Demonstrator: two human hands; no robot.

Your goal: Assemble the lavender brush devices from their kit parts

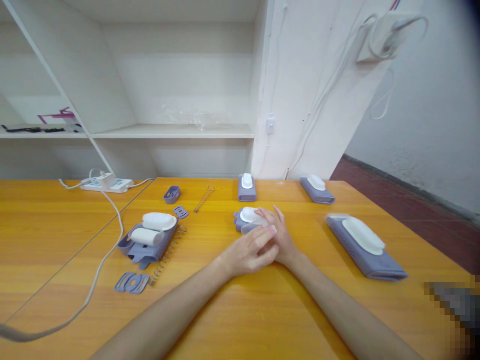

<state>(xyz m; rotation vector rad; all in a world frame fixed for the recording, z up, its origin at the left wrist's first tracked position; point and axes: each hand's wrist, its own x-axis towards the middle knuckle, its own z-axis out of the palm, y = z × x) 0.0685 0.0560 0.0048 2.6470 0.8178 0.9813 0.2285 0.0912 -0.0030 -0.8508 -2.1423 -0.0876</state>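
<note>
Orange-yellow wood-look tabletop (240, 325) spreads before you; clock directions run from your joined hands. Nearest, at eight o'clock, a lavender slotted plate (132, 283) lies flat beside a coiled metal spring (165, 260). Your left hand (249, 250), fingers bent, meets your right hand (279, 237), whose fingers reach forward; the overlap hides whether either is pinching anything. Just beyond, toward eleven, a lavender case with a white oval top (249, 215) sits against your fingers, its right side covered by them. At three, a larger lavender case (365, 247) lies well apart. At nine, a lavender open tray (150, 252) carries white rounded pieces (148, 236), and a white cable (107, 252) curves past its left. Farther, at ten, lie a small hollow block (172, 194), another slotted plate (181, 212) and a thinner spring (204, 199). Similar cases stand in line at twelve (247, 192) and near one (317, 192). Behind rise white shelves (172, 135).
</note>
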